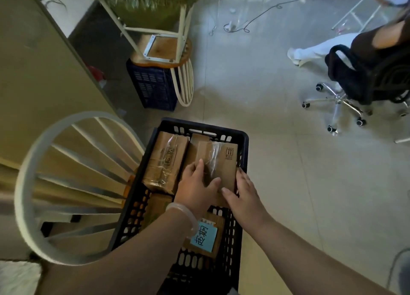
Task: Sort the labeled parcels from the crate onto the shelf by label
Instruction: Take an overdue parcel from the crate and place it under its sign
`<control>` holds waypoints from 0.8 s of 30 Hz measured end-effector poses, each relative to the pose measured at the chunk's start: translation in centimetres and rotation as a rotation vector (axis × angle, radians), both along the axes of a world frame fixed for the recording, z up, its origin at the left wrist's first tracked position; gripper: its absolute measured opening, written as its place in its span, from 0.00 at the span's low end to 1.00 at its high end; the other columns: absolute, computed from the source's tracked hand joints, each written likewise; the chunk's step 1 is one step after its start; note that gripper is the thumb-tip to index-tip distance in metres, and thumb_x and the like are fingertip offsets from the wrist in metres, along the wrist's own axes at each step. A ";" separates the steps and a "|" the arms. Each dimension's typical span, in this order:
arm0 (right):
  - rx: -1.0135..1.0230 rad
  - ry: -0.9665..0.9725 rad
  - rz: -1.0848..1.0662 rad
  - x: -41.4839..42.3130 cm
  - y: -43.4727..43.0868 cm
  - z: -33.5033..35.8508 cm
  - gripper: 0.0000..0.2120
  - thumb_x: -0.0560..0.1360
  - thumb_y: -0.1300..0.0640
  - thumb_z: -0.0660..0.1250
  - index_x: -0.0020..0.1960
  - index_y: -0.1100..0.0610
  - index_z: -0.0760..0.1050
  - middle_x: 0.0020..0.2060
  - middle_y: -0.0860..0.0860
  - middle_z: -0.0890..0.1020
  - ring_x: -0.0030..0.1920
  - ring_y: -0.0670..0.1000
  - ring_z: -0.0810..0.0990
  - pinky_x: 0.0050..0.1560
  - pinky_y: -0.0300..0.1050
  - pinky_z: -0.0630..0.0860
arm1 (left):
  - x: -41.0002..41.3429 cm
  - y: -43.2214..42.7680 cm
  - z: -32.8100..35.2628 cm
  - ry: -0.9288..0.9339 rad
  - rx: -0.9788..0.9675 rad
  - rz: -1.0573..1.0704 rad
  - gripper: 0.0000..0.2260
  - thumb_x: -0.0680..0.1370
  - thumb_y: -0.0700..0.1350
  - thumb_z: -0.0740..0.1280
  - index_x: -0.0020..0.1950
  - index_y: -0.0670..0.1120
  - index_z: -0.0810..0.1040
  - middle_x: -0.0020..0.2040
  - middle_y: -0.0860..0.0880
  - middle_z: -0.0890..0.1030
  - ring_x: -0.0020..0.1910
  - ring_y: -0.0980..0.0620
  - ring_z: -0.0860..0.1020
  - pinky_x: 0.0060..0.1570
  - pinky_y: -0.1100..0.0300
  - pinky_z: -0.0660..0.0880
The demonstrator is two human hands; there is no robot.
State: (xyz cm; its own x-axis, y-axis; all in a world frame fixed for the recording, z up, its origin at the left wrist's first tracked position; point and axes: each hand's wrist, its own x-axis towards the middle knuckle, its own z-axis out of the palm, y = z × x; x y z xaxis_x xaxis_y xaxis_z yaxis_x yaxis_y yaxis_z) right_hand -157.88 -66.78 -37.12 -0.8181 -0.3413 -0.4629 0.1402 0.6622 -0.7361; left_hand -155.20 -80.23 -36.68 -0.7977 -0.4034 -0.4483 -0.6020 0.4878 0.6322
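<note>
A black plastic crate [243, 139] stands on the floor below me with several taped cardboard parcels inside. Both hands are on the far right parcel [224, 159]. My left hand [197, 186] lies on its top and near end, with the thumb and fingers around it. My right hand [241, 192] grips its right side and near corner. A second brown parcel [164, 161] lies to the left of it. Nearer to me a parcel with a blue handwritten label [205, 236] lies flat, partly under my left wrist. No shelf is in view.
A white spindle-back chair [28, 183] stands close on the left of the crate. Farther back an upturned chair rests on a dark blue crate [153, 90]. A person sits on a black office chair [363, 83] at the right. Cables lie on the tiled floor.
</note>
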 end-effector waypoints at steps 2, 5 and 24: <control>-0.049 0.015 0.022 0.2 -0.2 1.5 0.34 0.82 0.44 0.57 0.81 0.47 0.43 0.79 0.43 0.48 0.78 0.47 0.48 0.77 0.53 0.54 | 0.2 -0.5 1.5 0.029 0.015 0.017 0.35 0.78 0.58 0.66 0.80 0.56 0.52 0.78 0.53 0.54 0.75 0.48 0.61 0.69 0.46 0.68; -0.089 0.046 0.055 0.5 -0.5 3.4 0.33 0.82 0.44 0.55 0.80 0.46 0.43 0.79 0.44 0.48 0.78 0.47 0.46 0.78 0.54 0.52 | 0.7 -1.1 4.0 0.063 0.037 0.020 0.38 0.76 0.59 0.68 0.80 0.57 0.51 0.78 0.52 0.53 0.74 0.46 0.62 0.68 0.46 0.70; -0.514 -0.170 -0.204 -0.6 -2.0 9.2 0.30 0.73 0.28 0.56 0.70 0.42 0.68 0.61 0.48 0.78 0.59 0.52 0.77 0.61 0.59 0.76 | 6.1 0.0 8.1 0.414 -0.341 -0.034 0.58 0.65 0.64 0.76 0.75 0.65 0.31 0.74 0.49 0.55 0.73 0.45 0.61 0.71 0.47 0.66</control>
State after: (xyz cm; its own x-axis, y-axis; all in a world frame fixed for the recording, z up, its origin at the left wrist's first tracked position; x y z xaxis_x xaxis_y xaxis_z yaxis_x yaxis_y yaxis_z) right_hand -158.48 -68.82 -27.90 -0.8196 -0.4005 -0.4097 0.3715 0.1730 -0.9122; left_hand -149.11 -80.23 -28.55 -0.8950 -0.4422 0.0586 -0.3162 0.7216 0.6159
